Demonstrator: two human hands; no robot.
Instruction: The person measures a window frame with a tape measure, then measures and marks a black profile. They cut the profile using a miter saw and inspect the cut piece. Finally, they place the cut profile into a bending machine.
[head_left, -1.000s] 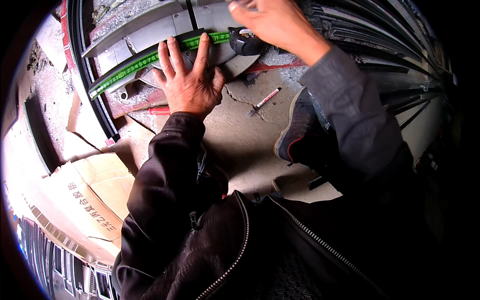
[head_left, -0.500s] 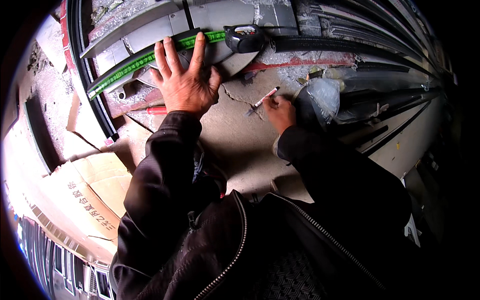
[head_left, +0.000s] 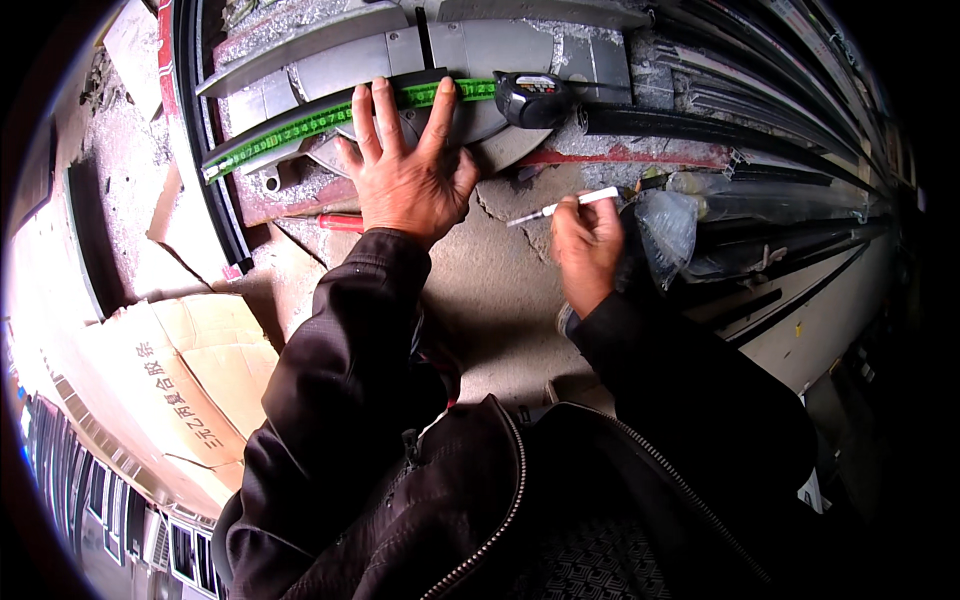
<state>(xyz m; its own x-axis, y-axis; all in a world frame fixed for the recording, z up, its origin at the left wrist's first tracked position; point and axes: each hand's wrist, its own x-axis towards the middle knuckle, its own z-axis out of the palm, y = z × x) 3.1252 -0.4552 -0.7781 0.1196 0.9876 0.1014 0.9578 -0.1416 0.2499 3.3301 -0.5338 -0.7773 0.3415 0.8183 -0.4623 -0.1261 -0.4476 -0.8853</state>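
Observation:
My left hand lies with fingers spread across the green blade of a tape measure, pressing it along a dark strip on a grey metal machine bed. The black tape case sits to the right of this hand, and the blade's end reaches out to the left. Closed around a white marker pen, my right hand is held over the concrete, apart from the tape. The pen's thin dark tip points left, toward my left hand.
Long black profiles fan out at the right, beside a clear plastic wrapping. A red-handled tool lies below the bed. At the left are an upright dark rail and flattened cardboard. Pale shavings lie around the machine.
My right hand has turned, and the pen now lies flatter with its white end showing above my fingers. The whole view has shifted; my left hand stays on the tape.

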